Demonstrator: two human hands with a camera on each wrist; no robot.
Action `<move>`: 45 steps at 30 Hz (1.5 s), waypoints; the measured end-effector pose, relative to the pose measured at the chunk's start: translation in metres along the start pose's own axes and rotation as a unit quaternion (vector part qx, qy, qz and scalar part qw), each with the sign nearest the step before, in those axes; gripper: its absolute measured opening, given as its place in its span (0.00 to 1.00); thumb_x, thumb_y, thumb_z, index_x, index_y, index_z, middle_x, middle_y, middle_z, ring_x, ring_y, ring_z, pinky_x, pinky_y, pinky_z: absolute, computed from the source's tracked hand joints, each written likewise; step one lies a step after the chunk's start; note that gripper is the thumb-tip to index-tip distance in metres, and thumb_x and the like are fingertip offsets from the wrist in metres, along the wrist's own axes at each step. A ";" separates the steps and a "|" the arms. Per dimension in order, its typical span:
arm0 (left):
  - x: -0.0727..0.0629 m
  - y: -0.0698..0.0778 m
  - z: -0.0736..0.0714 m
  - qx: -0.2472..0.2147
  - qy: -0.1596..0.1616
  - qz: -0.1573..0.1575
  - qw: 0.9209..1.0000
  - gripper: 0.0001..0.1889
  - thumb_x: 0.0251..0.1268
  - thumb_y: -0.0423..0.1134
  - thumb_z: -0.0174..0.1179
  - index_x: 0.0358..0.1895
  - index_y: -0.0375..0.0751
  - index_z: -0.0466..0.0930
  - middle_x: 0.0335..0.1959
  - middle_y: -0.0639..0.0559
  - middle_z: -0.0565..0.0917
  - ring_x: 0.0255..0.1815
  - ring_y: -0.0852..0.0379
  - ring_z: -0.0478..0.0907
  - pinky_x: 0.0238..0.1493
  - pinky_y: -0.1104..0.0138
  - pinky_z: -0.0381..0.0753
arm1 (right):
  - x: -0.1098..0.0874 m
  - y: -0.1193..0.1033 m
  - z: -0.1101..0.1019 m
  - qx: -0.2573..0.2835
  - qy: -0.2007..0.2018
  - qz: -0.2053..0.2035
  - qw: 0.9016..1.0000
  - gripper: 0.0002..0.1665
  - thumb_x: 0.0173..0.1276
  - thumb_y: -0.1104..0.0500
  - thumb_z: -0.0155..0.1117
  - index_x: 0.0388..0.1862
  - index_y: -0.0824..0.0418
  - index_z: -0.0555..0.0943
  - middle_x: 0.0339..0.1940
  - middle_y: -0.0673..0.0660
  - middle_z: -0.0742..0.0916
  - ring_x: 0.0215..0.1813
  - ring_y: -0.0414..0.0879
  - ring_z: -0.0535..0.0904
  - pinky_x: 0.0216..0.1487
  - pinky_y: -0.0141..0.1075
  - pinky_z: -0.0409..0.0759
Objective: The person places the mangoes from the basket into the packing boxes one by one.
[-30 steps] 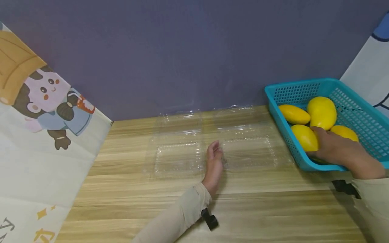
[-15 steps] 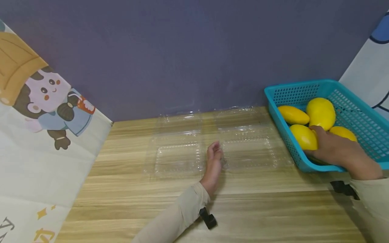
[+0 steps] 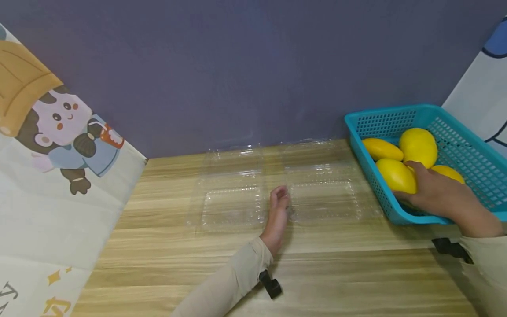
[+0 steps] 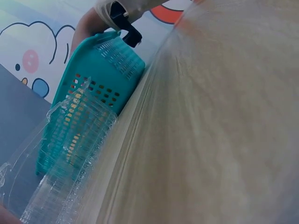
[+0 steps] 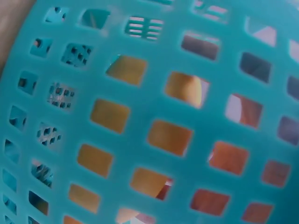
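At the basket's near left corner my right hand (image 3: 441,193) grips a yellow mango (image 3: 396,175), thumb on the near side and fingers over the far side. More yellow mangoes (image 3: 419,147) lie around it in the turquoise basket (image 3: 471,127). Through the basket's holes, the right wrist view shows patches of yellow fruit (image 5: 110,115) and of the hand. My left hand (image 3: 278,215) stands on its edge between two clear plastic clamshell boxes, its loosely bent fingers at the left edge of the right clamshell box (image 3: 325,200). The left clamshell box (image 3: 231,207) lies with its lid folded back.
The wood-grain table (image 3: 317,277) meets a dark blue-grey wall (image 3: 237,75) behind the boxes. A cartoon-printed panel (image 3: 51,220) borders the left side. Another printed panel (image 3: 471,88) stands behind the basket at right.
The mango in my right hand has risen slightly at the basket's corner, with the fingers shifting around it. My left hand and the clamshell boxes have stayed almost still.
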State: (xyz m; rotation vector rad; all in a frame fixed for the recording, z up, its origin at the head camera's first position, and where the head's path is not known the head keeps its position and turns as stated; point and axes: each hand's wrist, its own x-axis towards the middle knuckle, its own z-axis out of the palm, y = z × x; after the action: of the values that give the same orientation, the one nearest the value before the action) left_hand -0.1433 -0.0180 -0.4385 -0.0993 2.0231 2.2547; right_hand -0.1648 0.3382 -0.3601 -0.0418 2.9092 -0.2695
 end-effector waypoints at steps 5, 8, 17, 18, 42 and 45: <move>0.001 0.001 0.000 -0.007 -0.001 -0.002 1.000 0.23 0.76 0.41 0.41 0.71 0.42 0.60 0.72 0.43 0.63 0.74 0.46 0.60 0.76 0.50 0.59 | -0.004 -0.001 -0.002 0.009 0.024 0.004 1.000 0.74 0.57 0.17 0.51 0.78 0.73 0.43 0.59 0.84 0.71 0.49 0.75 0.74 0.32 0.61 0.74; 0.001 0.001 -0.001 -0.010 -0.001 -0.005 1.000 0.23 0.75 0.41 0.41 0.71 0.42 0.61 0.72 0.44 0.64 0.73 0.47 0.61 0.76 0.50 0.59 | -0.006 -0.002 -0.003 0.011 0.041 0.006 0.999 0.73 0.58 0.19 0.53 0.77 0.74 0.45 0.56 0.85 0.74 0.46 0.74 0.74 0.30 0.59 0.73; 0.002 0.000 -0.001 -0.013 0.005 -0.001 1.000 0.22 0.74 0.39 0.42 0.69 0.40 0.62 0.70 0.43 0.65 0.71 0.48 0.63 0.75 0.53 0.59 | -0.010 -0.009 -0.009 0.028 0.077 0.019 0.996 0.71 0.58 0.21 0.57 0.73 0.80 0.53 0.53 0.84 0.74 0.38 0.68 0.77 0.27 0.53 0.73; 0.003 0.000 0.000 -0.014 0.007 0.000 1.000 0.22 0.74 0.39 0.42 0.69 0.40 0.62 0.70 0.43 0.65 0.71 0.47 0.63 0.75 0.53 0.60 | -0.010 -0.010 -0.009 0.028 0.081 0.021 0.996 0.71 0.58 0.21 0.57 0.72 0.80 0.54 0.53 0.85 0.74 0.39 0.68 0.77 0.28 0.54 0.73; 0.001 -0.002 0.001 -0.007 0.029 -0.003 1.000 0.17 0.74 0.41 0.44 0.62 0.42 0.67 0.67 0.42 0.69 0.70 0.47 0.66 0.75 0.50 0.60 | -0.026 -0.024 -0.017 0.023 0.127 0.034 0.991 0.67 0.60 0.25 0.60 0.73 0.79 0.56 0.60 0.86 0.68 0.50 0.78 0.71 0.38 0.67 0.72; 0.001 -0.002 0.001 -0.005 0.031 -0.002 1.000 0.17 0.75 0.41 0.44 0.61 0.41 0.67 0.67 0.41 0.70 0.70 0.47 0.66 0.75 0.50 0.60 | -0.027 -0.026 -0.019 0.022 0.128 0.033 0.991 0.67 0.60 0.25 0.60 0.73 0.79 0.55 0.59 0.85 0.68 0.48 0.76 0.71 0.37 0.65 0.72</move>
State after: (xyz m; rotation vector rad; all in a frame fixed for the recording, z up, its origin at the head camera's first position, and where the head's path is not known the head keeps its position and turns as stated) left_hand -0.1444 -0.0168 -0.4409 -0.1749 2.0385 2.2878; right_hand -0.1420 0.3175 -0.3314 0.1049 3.1507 -0.3502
